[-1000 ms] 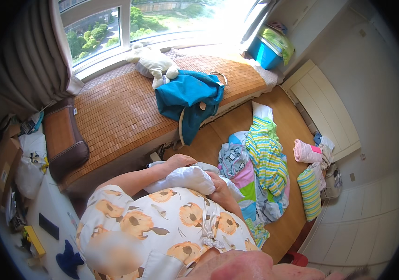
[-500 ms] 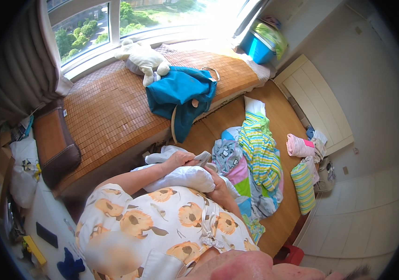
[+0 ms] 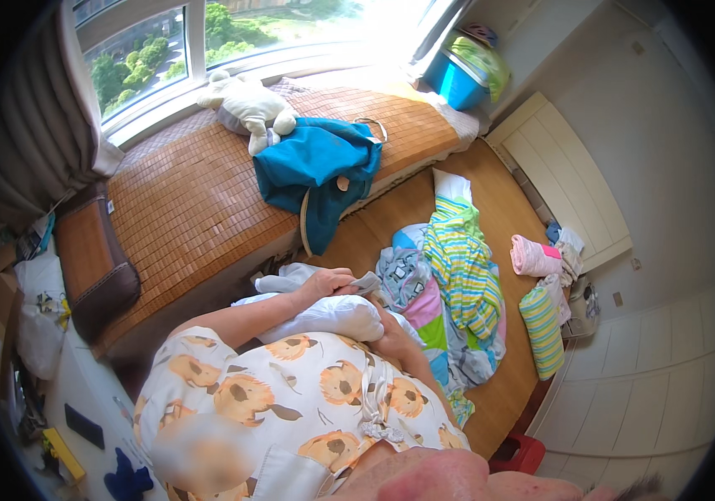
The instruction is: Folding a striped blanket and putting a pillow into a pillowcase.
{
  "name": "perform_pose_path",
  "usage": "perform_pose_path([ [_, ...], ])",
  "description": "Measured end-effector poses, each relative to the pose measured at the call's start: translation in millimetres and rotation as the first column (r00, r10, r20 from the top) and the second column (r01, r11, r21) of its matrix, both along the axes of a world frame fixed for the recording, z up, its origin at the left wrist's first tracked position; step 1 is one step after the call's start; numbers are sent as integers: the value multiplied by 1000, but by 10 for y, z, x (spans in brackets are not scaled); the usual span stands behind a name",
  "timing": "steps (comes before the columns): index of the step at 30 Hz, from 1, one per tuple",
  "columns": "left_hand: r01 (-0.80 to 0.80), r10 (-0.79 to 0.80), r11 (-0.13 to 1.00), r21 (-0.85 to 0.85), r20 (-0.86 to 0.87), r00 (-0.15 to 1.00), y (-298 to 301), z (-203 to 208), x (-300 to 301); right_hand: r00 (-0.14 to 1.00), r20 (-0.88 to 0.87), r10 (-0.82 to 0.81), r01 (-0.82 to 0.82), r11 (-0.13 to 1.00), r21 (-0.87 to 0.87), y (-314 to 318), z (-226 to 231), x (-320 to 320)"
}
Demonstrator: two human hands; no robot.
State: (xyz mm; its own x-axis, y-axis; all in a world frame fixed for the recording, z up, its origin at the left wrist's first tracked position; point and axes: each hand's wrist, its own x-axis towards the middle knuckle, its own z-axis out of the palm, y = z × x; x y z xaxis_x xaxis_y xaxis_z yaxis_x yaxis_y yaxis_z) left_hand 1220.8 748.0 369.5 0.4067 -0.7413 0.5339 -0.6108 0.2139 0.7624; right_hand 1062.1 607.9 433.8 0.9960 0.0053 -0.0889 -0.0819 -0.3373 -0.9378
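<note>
My left hand (image 3: pixel 324 284) is closed over a bundle of white and grey cloth (image 3: pixel 317 316) held against my chest. My right hand (image 3: pixel 391 338) is tucked under the same bundle, mostly hidden by it, with only part of the hand and forearm showing. I wear a cream top printed with orange animal shapes (image 3: pixel 291 401). Just beyond my hands, a pile of clothes (image 3: pixel 449 292) lies on the wooden floor, topped by a yellow, green and blue striped garment (image 3: pixel 458 263).
A bamboo-mat window seat (image 3: pixel 190 200) carries a teal jacket (image 3: pixel 316 171) and a white plush toy (image 3: pixel 249 108). A blue bin (image 3: pixel 458 79) stands at its far end. A pink rolled towel (image 3: pixel 533 255) and striped cloth (image 3: pixel 541 330) lie near white cabinet doors (image 3: pixel 566 184).
The view has shifted a little, so the window seat and clothes sit higher in frame. My left hand has slid further across the top of the white bundle.
</note>
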Motion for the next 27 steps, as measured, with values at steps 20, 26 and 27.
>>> perform_pose_path([
  [20,-588,444,758,283,436,783,645,185,751,983,-61,-173,183,934,308,11,-464,-185],
  [26,-421,348,907,6,-573,742,494,410,907,867,125,-483,447,864,232,-591,173,-238],
  [27,-395,249,916,-70,-672,698,444,667,832,865,125,-486,450,862,233,-599,258,-294],
])
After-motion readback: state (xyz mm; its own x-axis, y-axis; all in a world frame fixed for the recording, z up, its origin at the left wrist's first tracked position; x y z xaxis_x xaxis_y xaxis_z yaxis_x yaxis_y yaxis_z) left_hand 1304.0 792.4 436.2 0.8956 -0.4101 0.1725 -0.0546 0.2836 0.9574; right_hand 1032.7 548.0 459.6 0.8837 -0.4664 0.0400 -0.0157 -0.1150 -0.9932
